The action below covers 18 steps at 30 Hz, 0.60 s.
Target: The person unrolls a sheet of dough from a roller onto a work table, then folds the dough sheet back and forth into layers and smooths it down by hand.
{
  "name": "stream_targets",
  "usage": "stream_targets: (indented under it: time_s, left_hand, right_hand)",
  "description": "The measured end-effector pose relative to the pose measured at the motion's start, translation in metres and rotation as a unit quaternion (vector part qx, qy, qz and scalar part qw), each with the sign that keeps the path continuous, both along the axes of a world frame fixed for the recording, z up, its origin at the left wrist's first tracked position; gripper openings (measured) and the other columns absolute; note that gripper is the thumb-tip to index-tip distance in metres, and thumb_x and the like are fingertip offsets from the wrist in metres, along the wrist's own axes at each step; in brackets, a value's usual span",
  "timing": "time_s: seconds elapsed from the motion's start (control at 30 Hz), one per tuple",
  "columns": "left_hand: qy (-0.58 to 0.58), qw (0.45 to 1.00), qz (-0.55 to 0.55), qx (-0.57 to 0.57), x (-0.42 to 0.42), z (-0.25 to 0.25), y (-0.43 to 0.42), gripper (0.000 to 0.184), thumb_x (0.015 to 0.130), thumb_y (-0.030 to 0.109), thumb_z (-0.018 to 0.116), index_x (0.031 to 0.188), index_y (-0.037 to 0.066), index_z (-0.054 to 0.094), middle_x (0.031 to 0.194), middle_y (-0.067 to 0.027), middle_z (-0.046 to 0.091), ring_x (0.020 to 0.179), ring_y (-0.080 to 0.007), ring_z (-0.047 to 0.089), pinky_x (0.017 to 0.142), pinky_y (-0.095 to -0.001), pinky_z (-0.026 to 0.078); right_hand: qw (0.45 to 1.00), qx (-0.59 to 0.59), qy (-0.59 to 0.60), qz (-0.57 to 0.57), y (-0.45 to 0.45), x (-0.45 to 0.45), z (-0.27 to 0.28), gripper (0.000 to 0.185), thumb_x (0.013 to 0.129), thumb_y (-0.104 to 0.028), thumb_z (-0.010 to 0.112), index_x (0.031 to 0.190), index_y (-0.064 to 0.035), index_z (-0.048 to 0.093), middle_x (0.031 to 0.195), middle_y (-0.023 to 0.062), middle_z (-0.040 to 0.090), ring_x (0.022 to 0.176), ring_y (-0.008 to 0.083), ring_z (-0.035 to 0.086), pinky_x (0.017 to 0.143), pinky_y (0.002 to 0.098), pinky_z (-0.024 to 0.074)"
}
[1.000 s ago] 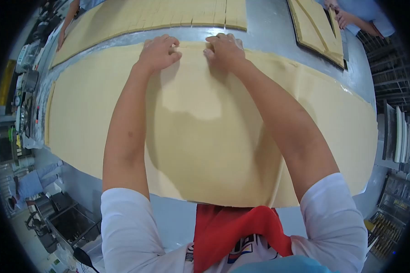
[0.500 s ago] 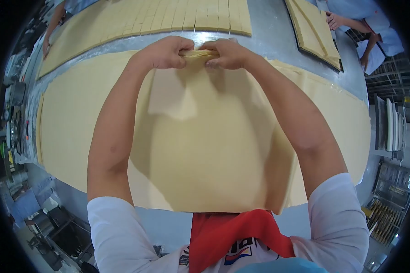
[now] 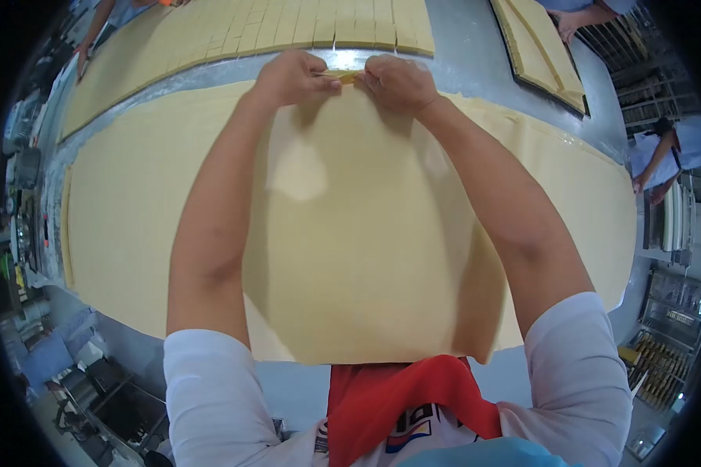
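A wide, pale yellow dough sheet [image 3: 366,241] covers the metal table in front of me and hangs slightly over the near edge. Its middle section looks lifted, and shadows fall across it. At the far edge, my left hand [image 3: 292,76] pinches the dough between thumb and fingers. Beside it, across a small gap, my right hand [image 3: 399,82] grips the same edge, its fingertips partly hidden. A thin folded lip of dough shows between both hands.
Beyond lies a thick yellow slab [image 3: 276,35] cut into strips. At the far right, another slab [image 3: 539,50] sits on a dark tray. Co-workers' hands are near the table's left and right sides. A wire rack [image 3: 658,366] stands at the lower right.
Both my hands have moved a little farther away, pulling the dough's far edge along, and the right has turned over more. A person at the right has come nearer along the table.
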<state>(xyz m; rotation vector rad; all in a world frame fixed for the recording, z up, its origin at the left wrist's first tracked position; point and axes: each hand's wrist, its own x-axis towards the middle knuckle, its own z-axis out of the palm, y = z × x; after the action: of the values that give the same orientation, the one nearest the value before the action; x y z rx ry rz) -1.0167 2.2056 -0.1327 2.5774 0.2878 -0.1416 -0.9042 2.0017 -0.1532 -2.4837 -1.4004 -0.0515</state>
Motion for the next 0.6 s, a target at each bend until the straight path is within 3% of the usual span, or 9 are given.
stream_targets:
  time_s: [0.07,0.13,0.2,0.33,0.43,0.47,0.53,0.6]
  left_hand:
    - [-0.064,0.997,-0.001,0.031,-0.004,-0.02,-0.001,0.044,0.08,0.049,0.08,0.077,0.007,0.066,0.076,-0.0072,0.061,0.069,-0.0258,0.057,0.063,-0.0413,0.044]
    - [-0.26,0.962,-0.02,0.085,-0.007,-0.027,-0.004,0.039,0.086,0.048,0.075,0.078,0.011,0.066,0.08,-0.006,0.061,0.069,-0.0266,0.06,0.061,-0.0413,0.047]
    - [-0.298,0.949,-0.004,0.1,-0.017,-0.024,-0.015,0.036,0.088,0.047,0.072,0.079,0.012,0.066,0.081,-0.0046,0.061,0.071,-0.027,0.063,0.062,-0.0417,0.049]
    - [-0.356,0.922,0.036,0.152,-0.018,-0.024,-0.025,0.033,0.091,0.046,0.067,0.082,0.015,0.066,0.082,-0.002,0.06,0.077,-0.027,0.067,0.065,-0.0435,0.054]
    - [-0.374,0.91,0.024,0.178,-0.008,-0.031,-0.02,0.032,0.092,0.045,0.067,0.082,0.014,0.065,0.087,-0.0018,0.062,0.077,-0.0277,0.068,0.064,-0.0438,0.054]
    - [-0.371,0.912,0.024,0.174,-0.006,-0.035,-0.022,0.032,0.092,0.045,0.067,0.082,0.014,0.065,0.087,-0.0018,0.062,0.077,-0.0277,0.068,0.064,-0.0438,0.054]
    - [-0.306,0.929,0.034,0.205,0.002,-0.037,-0.021,0.027,0.091,0.038,0.07,0.09,0.012,0.066,0.091,-0.0052,0.064,0.08,-0.0316,0.066,0.072,-0.0468,0.054]
    - [-0.367,0.903,0.05,0.218,0.009,-0.036,-0.012,0.026,0.092,0.037,0.069,0.095,0.011,0.067,0.095,-0.0072,0.066,0.088,-0.0327,0.066,0.077,-0.0476,0.053]
  right_hand:
    - [0.999,0.034,0.011,-0.017,0.001,-0.003,-0.007,0.034,0.101,-0.04,0.053,0.092,-0.0088,0.063,0.1,0.0115,0.069,0.094,0.0351,0.065,0.079,0.0468,0.0509]
    - [0.997,0.064,0.019,-0.035,-0.001,-0.005,-0.006,0.032,0.1,-0.039,0.055,0.09,-0.0086,0.061,0.097,0.0128,0.067,0.091,0.0363,0.063,0.075,0.0456,0.0503]
    - [0.989,0.142,0.019,-0.037,-0.005,-0.005,-0.004,0.034,0.1,-0.041,0.055,0.09,-0.0088,0.061,0.091,0.0135,0.067,0.086,0.0383,0.064,0.074,0.0474,0.0503]
    - [0.982,0.183,-0.008,-0.036,-0.004,-0.003,0.001,0.035,0.1,-0.041,0.057,0.09,-0.0083,0.062,0.085,0.0134,0.067,0.081,0.0398,0.063,0.072,0.0488,0.0503]
    - [0.983,0.169,0.034,-0.06,-0.005,-0.002,-0.002,0.034,0.099,-0.041,0.058,0.092,-0.0075,0.062,0.091,0.0153,0.067,0.086,0.039,0.063,0.076,0.0475,0.0505]
    - [0.991,0.116,0.025,-0.068,-0.001,0.003,-0.01,0.033,0.099,-0.039,0.059,0.094,-0.0073,0.062,0.098,0.014,0.067,0.091,0.0375,0.063,0.079,0.0483,0.0498]
    - [0.995,0.065,0.016,-0.071,0.004,-0.003,-0.008,0.031,0.099,-0.038,0.06,0.096,-0.0071,0.063,0.105,0.0128,0.067,0.096,0.036,0.063,0.083,0.0491,0.049]
    - [0.988,0.098,-0.113,-0.048,-0.001,-0.023,-0.007,0.034,0.099,-0.039,0.058,0.113,-0.0086,0.066,0.127,0.0108,0.064,0.118,0.0331,0.058,0.099,0.0485,0.0449]
